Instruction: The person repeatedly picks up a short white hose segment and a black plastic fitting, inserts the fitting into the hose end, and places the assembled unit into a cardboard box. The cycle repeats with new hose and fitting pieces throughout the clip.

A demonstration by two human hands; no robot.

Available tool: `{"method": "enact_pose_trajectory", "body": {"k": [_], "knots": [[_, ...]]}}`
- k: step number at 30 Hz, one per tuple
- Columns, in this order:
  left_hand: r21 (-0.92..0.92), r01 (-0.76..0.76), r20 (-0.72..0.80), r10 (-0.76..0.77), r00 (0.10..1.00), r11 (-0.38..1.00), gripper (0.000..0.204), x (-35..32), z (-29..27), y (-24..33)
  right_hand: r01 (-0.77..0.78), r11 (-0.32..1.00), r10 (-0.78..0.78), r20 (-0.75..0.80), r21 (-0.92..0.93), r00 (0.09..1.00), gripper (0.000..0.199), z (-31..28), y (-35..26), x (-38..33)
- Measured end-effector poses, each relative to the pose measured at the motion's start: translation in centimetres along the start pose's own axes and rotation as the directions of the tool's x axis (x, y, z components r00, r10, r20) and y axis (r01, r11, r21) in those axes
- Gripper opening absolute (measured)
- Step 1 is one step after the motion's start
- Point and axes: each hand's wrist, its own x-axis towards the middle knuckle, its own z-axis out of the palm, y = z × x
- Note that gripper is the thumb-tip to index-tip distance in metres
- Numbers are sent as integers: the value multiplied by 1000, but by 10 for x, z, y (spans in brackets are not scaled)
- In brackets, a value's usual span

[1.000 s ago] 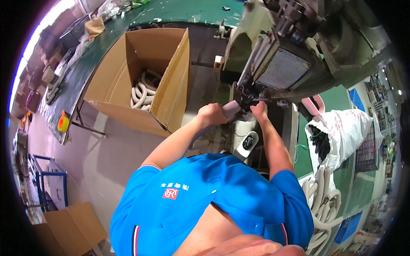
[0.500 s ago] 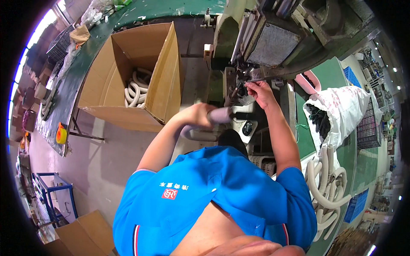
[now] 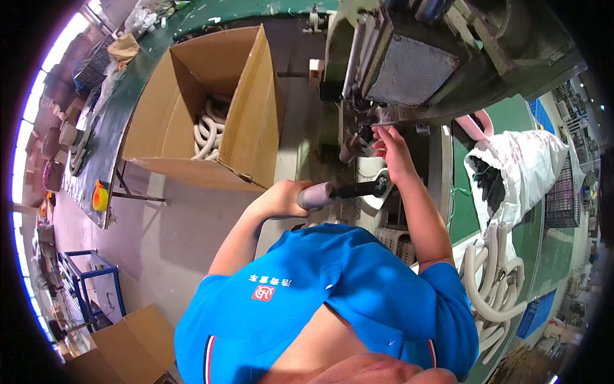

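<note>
Since 0.5 s ago the left hand (image 3: 279, 197) has drawn back from the machine (image 3: 409, 70) and sits lower, nearer the blue shirt (image 3: 332, 301), while the right hand (image 3: 391, 150) has stayed up at the dark mechanism under the machine's head.

The left hand is clenched around the grey grip of a lever handle (image 3: 318, 194), whose dark shaft runs right toward a white curved part (image 3: 377, 192) at the foot of the machine; the shaft's far end reaches that white part, though whether they touch cannot be told. The right hand is raised with fingers (image 3: 380, 136) stretched to the small metal parts below the grey block of the machine; whether it grips anything there cannot be told.

To the left, well apart from both hands, an open cardboard box (image 3: 211, 109) rests on the green counter (image 3: 121, 121) and holds pale curved hose pieces (image 3: 208, 128). A yellow tape roll (image 3: 100, 197) lies near the counter's near edge. On the right, a white sack (image 3: 518, 166) stands open with dark pieces inside, and more pale curved hoses (image 3: 495, 288) are piled below it. A second cardboard box (image 3: 128, 342) sits on the floor at lower left, near a blue metal frame (image 3: 83, 288).
</note>
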Motion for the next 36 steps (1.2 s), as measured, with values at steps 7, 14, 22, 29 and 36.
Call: {"method": "enact_pose_trajectory", "body": {"k": [7,14,22,29,36], "knots": [[219,-242,-1,249,969,945,34,10,42,29,169,980,-146,187,-109,971,49,4,-6,-123],[296,-375,169,338,926,878,24,15,54,55,75,997,-77,192,16,978,47,5,-9,-164],[288,-283,146,250,957,915,28,23,74,56,-51,999,54,256,-18,965,51,13,-18,-144],[-363,-363,-764,-51,643,858,41,16,63,33,343,872,-461,-349,-350,816,37,-39,-10,-125],[-879,-472,-443,-248,862,-69,28,17,22,-25,145,909,-160,6,391,987,59,-86,48,-160]]}}
